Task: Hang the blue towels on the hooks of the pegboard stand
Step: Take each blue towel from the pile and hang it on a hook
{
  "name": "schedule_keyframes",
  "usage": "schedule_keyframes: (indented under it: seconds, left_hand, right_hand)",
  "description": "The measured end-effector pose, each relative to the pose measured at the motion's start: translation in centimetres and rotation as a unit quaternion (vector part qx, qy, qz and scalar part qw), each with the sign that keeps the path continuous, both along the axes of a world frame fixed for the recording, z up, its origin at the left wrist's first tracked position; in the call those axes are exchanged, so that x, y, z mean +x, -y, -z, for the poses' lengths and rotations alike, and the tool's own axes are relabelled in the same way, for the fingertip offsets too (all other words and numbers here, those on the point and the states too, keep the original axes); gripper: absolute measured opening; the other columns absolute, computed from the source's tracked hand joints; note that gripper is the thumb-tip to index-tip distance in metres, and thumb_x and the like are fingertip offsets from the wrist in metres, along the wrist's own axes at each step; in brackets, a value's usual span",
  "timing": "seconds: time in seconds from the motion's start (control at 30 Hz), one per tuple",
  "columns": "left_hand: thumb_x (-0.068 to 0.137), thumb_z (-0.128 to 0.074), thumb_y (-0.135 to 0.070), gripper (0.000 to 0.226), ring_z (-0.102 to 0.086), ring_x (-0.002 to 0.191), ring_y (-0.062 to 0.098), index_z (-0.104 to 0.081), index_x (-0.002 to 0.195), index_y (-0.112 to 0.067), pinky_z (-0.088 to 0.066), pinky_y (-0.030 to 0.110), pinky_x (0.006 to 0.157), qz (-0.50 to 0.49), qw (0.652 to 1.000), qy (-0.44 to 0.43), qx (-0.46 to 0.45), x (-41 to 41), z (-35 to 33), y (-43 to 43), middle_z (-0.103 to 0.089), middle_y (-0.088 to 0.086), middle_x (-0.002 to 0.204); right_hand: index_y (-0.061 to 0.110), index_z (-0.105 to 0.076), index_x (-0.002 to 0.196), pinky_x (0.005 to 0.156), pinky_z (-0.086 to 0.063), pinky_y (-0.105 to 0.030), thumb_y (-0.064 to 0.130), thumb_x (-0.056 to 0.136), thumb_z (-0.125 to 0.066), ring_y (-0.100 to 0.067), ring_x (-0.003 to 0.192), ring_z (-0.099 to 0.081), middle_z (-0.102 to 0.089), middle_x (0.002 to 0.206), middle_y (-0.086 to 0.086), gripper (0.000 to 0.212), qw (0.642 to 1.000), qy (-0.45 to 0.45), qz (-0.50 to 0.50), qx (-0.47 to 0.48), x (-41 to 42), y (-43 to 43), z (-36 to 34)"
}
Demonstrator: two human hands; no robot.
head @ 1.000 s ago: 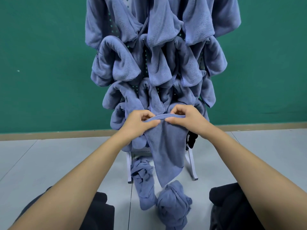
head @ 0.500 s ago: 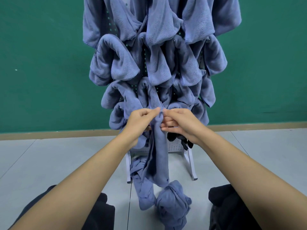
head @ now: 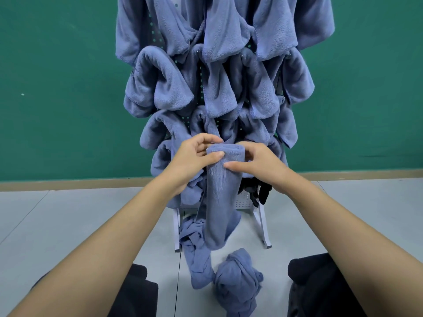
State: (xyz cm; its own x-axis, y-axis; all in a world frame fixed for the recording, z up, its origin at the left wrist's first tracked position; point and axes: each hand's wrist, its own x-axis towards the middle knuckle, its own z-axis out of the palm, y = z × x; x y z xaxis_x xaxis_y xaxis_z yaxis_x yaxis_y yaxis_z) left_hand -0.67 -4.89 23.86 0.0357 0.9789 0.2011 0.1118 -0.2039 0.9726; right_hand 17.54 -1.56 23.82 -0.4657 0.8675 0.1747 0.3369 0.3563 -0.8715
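Pinching towel (head: 220,197): left hand (head: 192,157), right hand (head: 259,162)

A green wall (head: 57,88) spans 9 to 3 o'clock. A tan baseboard (head: 68,183) meets the grey tiled floor (head: 68,225).

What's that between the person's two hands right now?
A folded blue towel: the left hand and right hand both pinch its top end, and the rest hangs straight down. The head view shows it.
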Motion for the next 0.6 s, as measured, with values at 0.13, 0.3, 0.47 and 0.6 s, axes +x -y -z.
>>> schedule_keyframes:
  seconds: [0.13, 0.3, 0.47, 0.6]
  left_hand:
    - [0.085, -0.071, -0.016, 0.031, -0.063, 0.097, 0.015, -0.060, 0.113, -0.014, -0.053, 0.028, 0.090, -0.073, 0.997, 0.014, -0.022, -0.3, 1.0, -0.5, -0.066, 0.009, 0.108]
    - [0.081, -0.074, -0.021, 0.021, -0.060, 0.079, 0.010, -0.063, 0.098, -0.015, -0.051, 0.021, 0.074, -0.066, 0.994, -0.022, -0.079, 0.1, 2.7, -0.3, -0.064, 0.003, 0.092]
    - [0.074, -0.081, -0.024, 0.039, -0.060, 0.089, 0.014, -0.057, 0.103, -0.013, -0.053, 0.026, 0.081, -0.041, 0.992, -0.094, -0.078, 1.7, 4.5, -0.7, -0.063, 0.002, 0.104]
    - [0.075, -0.080, -0.021, 0.032, -0.058, 0.086, 0.011, -0.057, 0.098, -0.017, -0.048, 0.015, 0.072, -0.089, 0.982, -0.163, -0.021, 2.3, 4.4, -2.0, -0.061, -0.006, 0.094]
  right_hand:
    - [0.013, -0.067, 0.096, 0.074, -0.053, -0.031, 0.019, 0.081, -0.075, -0.009, 0.079, -0.062, -0.069, 0.086, 0.000, 0.018, 0.994, -0.059, 0.087, 0.014, -0.1, -0.8, 0.1]
    - [0.017, -0.069, 0.100, 0.077, -0.056, -0.043, 0.020, 0.084, -0.072, -0.020, 0.092, -0.069, -0.073, 0.096, -0.005, 0.017, 0.983, -0.144, 0.115, -0.017, 0.5, -1.3, -1.7]
    - [0.012, -0.066, 0.097, 0.060, -0.049, -0.018, 0.017, 0.086, -0.070, -0.004, 0.074, -0.067, -0.072, 0.081, 0.005, 0.012, 0.976, -0.195, 0.098, -0.015, 0.6, -1.3, -6.4]
    - [0.009, -0.067, 0.104, 0.066, -0.053, -0.023, 0.018, 0.086, -0.070, -0.012, 0.087, -0.069, -0.073, 0.097, -0.006, 0.020, 0.965, -0.238, 0.109, 0.021, 0.7, -1.6, -11.7]
